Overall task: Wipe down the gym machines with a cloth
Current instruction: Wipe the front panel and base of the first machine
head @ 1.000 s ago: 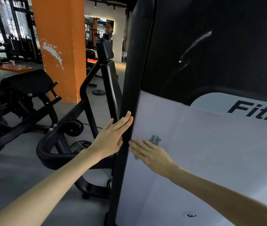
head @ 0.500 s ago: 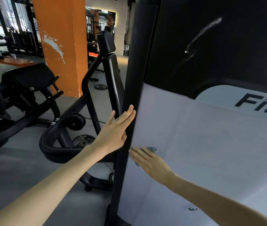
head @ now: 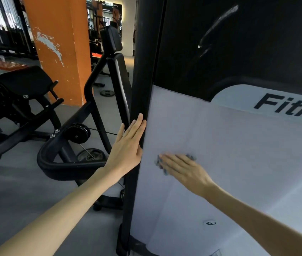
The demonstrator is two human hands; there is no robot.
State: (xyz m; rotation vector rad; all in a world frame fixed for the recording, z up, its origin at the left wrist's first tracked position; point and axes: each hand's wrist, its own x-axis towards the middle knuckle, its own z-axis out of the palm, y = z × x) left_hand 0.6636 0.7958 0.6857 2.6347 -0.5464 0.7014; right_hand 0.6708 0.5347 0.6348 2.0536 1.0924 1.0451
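Cloth [head: 191, 157] sits pinned under our right hand's [head: 183, 169] straight fingers [head: 172, 158] on the white panel [head: 238, 145], just right of the black post [head: 141, 71] where our flat, open left hand [head: 128, 145] rests; we judge the unwiped area lies right.

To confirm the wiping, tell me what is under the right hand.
A blue cloth, pressed against the white panel by the right hand. Only its edges show around the hand; the rest is covered.
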